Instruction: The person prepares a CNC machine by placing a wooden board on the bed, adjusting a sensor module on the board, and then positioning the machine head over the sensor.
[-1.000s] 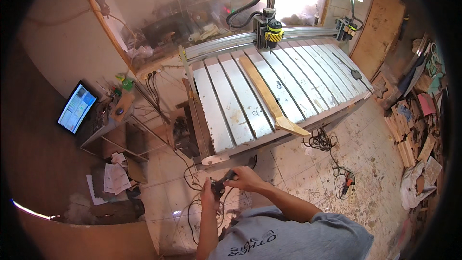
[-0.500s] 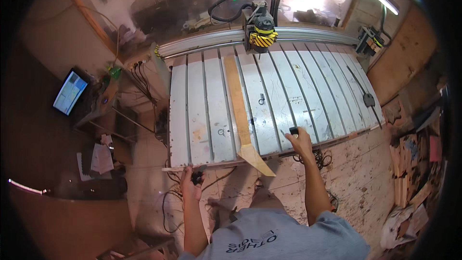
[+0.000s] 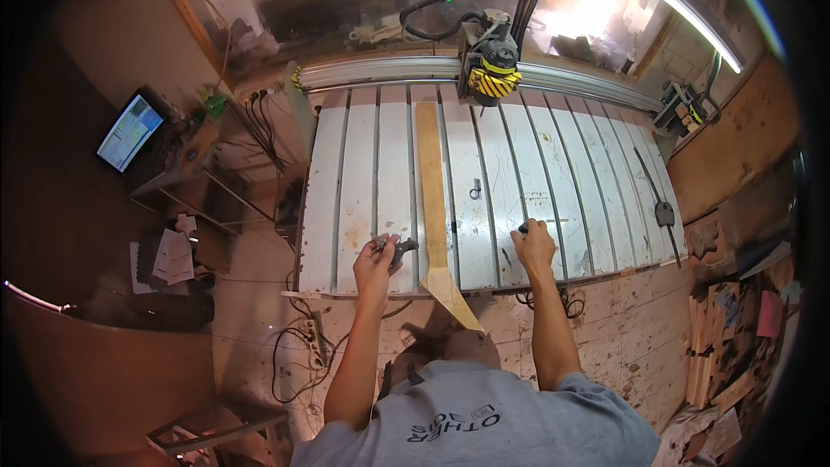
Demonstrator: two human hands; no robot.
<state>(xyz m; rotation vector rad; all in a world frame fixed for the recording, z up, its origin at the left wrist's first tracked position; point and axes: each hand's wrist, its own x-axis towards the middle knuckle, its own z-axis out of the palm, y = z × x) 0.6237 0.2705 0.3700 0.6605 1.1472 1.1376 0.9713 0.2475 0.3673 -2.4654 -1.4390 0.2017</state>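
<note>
My left hand (image 3: pixel 373 270) is closed around a dark clamp-like metal piece (image 3: pixel 403 250), just left of a long wooden board (image 3: pixel 430 182). This board lies lengthwise on a white slotted machine bed (image 3: pixel 398 156); its angled, paler end (image 3: pixel 454 301) juts past the front edge. On the board's other side, above the bed, my right hand (image 3: pixel 536 246) grips a small dark piece (image 3: pixel 522 229) whose kind I cannot make out. A small ring-shaped fitting (image 3: pixel 475 189) sits on the bed between the board and my right hand.
A router spindle head (image 3: pixel 494 78) with yellow-black stripes hangs from a rail across the back. On the bed's right lies a thin dark rod with a block (image 3: pixel 664 214). A monitor (image 3: pixel 130 131) stands left; cables (image 3: pixel 298 342) and wood scraps (image 3: pixel 713 337) lie on the floor.
My left hand has risen from the bed's front-left edge to over the bed, nearer the board, carrying the dark piece. My right hand has shifted only slightly, and the view has turned a little.
</note>
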